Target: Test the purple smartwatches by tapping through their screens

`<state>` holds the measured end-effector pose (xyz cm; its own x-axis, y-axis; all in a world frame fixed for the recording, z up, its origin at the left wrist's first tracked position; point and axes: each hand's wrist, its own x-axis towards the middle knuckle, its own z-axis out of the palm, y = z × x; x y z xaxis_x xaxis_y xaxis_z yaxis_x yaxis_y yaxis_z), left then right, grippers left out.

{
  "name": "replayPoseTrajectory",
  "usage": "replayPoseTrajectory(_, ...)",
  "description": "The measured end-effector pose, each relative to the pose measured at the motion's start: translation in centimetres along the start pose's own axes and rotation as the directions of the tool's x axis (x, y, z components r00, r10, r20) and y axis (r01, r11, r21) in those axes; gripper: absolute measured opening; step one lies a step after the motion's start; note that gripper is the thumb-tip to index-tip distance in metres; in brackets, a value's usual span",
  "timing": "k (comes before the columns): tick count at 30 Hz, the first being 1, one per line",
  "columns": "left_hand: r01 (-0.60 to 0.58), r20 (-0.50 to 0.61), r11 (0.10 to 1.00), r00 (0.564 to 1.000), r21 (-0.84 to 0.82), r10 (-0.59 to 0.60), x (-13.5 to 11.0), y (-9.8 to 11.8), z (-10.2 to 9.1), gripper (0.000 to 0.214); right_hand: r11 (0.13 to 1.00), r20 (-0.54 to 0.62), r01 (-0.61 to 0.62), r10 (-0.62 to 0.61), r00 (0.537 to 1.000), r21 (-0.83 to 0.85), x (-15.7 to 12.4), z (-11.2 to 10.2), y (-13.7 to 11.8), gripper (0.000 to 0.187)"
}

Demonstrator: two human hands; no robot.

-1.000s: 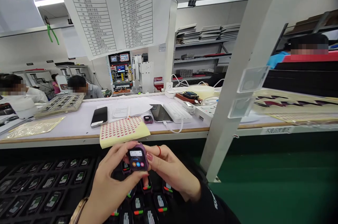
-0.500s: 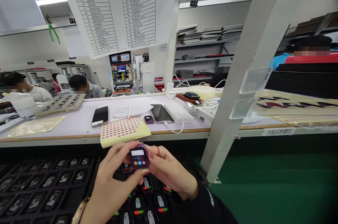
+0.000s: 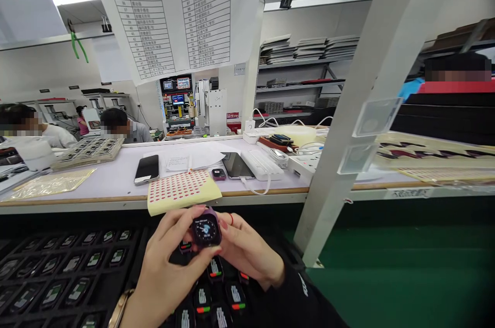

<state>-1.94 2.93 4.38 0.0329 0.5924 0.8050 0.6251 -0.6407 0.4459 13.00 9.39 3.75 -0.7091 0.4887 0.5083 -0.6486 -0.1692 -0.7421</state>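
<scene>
A small purple-framed smartwatch without a strap is held up between my two hands, its lit screen showing a clock face. My left hand grips it from the left, fingers on its top edge and thumb along the bottom. On the other side, my right hand holds its right edge with thumb and fingers; some of those fingers are hidden behind it. Below my hands, several watches with lit screens lie in a black tray. To the left, another black tray holds rows of watches with darker screens.
Along the bench lie a sheet of red stickers, a black phone, another watch, a tablet-like device and a white power strip. A slanted metal post rises at right. Printed paper hangs above. Several people sit beyond.
The watch screen has switched from a page with coloured round icons to a clock face. My hands and the watch have shifted very slightly to the right.
</scene>
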Motion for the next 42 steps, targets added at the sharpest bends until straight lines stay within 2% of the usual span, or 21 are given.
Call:
replayPoseTrajectory(17, -0.026, 0.006, 0.999, 1.000, 0.024, 0.026, -0.02, -0.02, -0.02, 0.052, 0.995, 0.083, 0.003, -0.011, 0.997, 0.095, 0.01, -0.49, 0.34, 0.028)
replayPoseTrajectory(37, -0.063, 0.002, 0.998, 0.998, 0.025, 0.063, 0.15, 0.02, -0.05, 0.050, 0.997, 0.029, -0.004, 0.002, 1.000, 0.076, 0.09, -0.36, 0.42, 0.029)
replayPoseTrajectory(42, -0.059, -0.005, 0.998, 0.998, 0.021, 0.059, 0.17, 0.00, 0.03, 0.050, 0.996, 0.065, -0.002, -0.004, 0.998, 0.088, 0.04, -0.59, 0.31, 0.028)
